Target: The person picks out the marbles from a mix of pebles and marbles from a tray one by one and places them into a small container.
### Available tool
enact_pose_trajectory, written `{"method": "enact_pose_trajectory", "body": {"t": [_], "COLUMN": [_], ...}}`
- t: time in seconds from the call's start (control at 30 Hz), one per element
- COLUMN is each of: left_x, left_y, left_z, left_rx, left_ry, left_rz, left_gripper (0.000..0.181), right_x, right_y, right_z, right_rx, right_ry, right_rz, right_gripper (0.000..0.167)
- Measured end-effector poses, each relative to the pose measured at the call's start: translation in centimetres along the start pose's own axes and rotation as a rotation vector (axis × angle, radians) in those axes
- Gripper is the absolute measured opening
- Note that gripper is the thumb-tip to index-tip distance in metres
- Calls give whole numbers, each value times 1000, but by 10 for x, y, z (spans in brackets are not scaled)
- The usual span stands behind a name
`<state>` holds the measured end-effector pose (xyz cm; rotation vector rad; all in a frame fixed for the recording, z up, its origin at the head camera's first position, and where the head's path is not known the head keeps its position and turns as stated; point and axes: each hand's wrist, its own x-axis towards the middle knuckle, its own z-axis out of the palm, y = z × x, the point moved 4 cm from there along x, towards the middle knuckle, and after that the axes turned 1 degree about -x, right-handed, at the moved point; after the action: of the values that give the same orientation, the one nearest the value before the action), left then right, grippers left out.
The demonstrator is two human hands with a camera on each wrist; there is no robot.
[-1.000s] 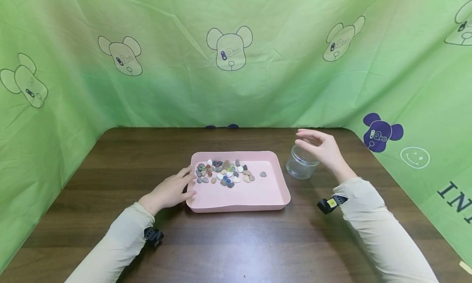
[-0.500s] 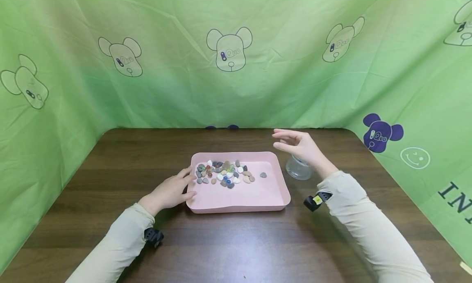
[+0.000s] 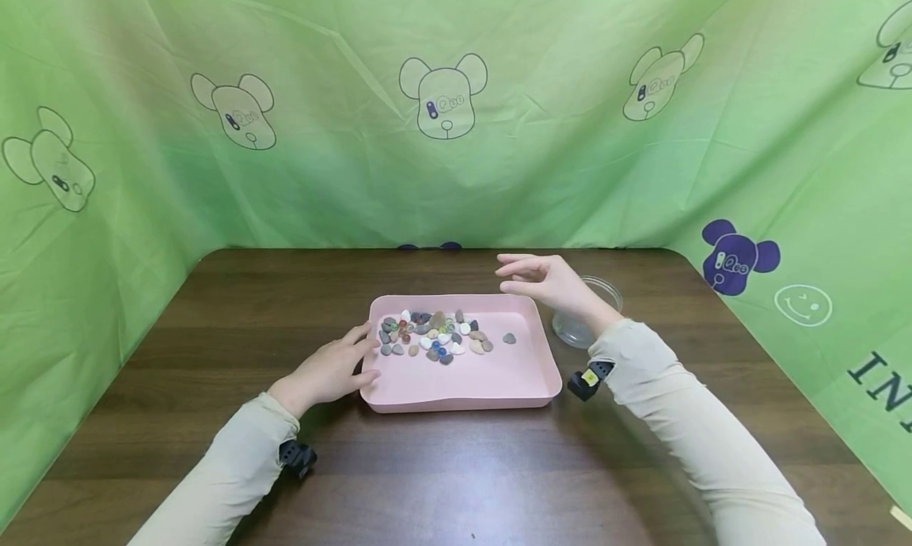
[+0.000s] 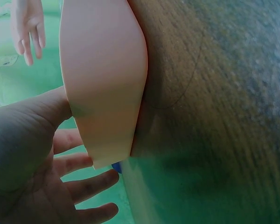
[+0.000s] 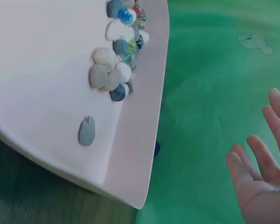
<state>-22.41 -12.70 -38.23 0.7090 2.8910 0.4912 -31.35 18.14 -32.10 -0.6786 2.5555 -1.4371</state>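
Note:
A shallow pink tray lies on the table, with pebbles and glass marbles clustered at its far left part. One grey pebble lies apart near the tray's right end. My left hand rests on the tray's left rim, fingers spread; the left wrist view has the thumb touching the wall. Over the tray's far right corner hovers my right hand, its fingers loosely extended and nothing in them. Partly hidden by that hand and wrist, a clear jar stands right of the tray.
The brown wooden table extends around the tray. A green printed cloth hangs behind it and along both sides. Each wrist wears a black camera.
My right hand has moved left from above the jar to the tray's far right corner, uncovering the jar's rim. The left hand, tray and pebbles have stayed put.

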Motion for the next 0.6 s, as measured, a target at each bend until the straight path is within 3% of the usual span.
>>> {"method": "enact_pose_trajectory", "body": {"t": [0.6], "left_x": [0], "left_y": [0], "left_z": [0], "left_rx": [-7], "left_ry": [-14], "left_rz": [-17], "left_gripper": [53], "right_x": [29], "right_y": [4], "right_z": [34], "right_rx": [-66], "right_ry": [-170], "right_rz": [-21], "right_gripper": [31]}}
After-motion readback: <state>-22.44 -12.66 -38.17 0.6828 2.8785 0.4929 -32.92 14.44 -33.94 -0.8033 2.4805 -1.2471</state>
